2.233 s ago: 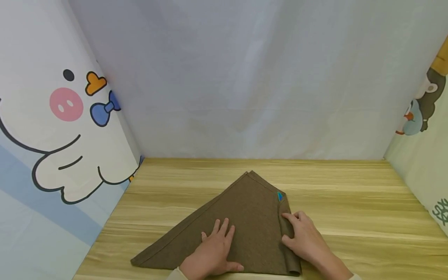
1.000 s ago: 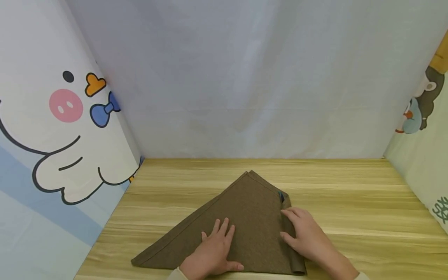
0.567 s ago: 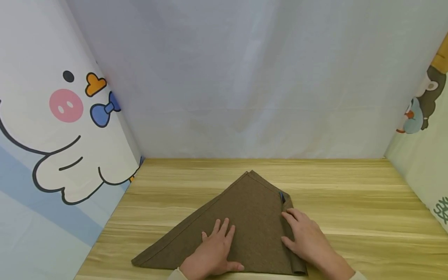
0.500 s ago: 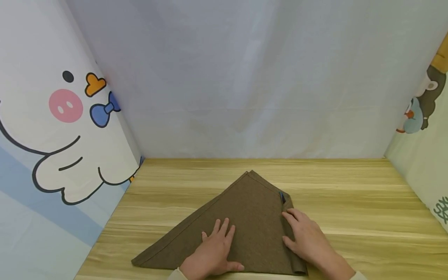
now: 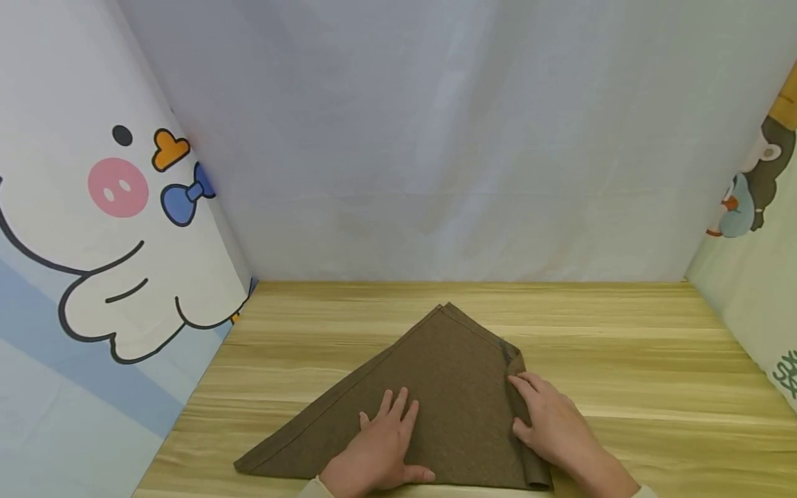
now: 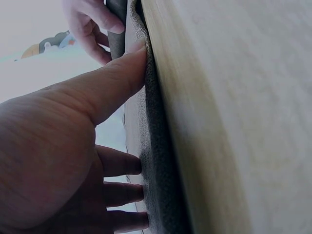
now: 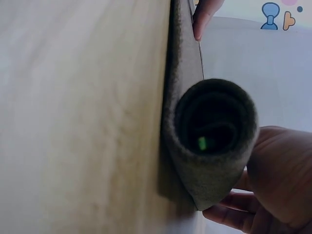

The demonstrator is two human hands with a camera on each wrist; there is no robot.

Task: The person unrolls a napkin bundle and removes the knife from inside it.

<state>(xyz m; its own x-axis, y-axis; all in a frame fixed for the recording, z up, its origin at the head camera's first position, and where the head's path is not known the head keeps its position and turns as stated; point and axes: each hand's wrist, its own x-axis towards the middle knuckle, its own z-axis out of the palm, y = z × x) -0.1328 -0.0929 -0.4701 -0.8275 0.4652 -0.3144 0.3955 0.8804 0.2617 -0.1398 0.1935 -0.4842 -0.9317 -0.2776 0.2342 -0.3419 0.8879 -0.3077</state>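
A brown cloth [image 5: 461, 408], folded to a broad pointed shape, lies on the wooden table. Its right side is turned into a roll [image 5: 535, 474], whose hollow end shows in the right wrist view with a small green patch [image 7: 202, 143] inside. My left hand [image 5: 376, 449] rests on the cloth with fingers spread; its thumb lies along the near edge in the left wrist view. Over the roll, my right hand [image 5: 557, 422] curves its fingers and thumb, fingertips on the roll's left side. Part of the roll is hidden under that hand.
The wooden table [image 5: 654, 346] extends around the cloth. A pale curtain [image 5: 461, 138] hangs along its back edge. Printed sheets stand at both sides, with a cartoon duck [image 5: 118, 242] on the left one.
My right hand and the rolled side have shifted a little to the right. The blue-green patch at the roll's far end has become mostly hidden. My left hand has stayed in place.
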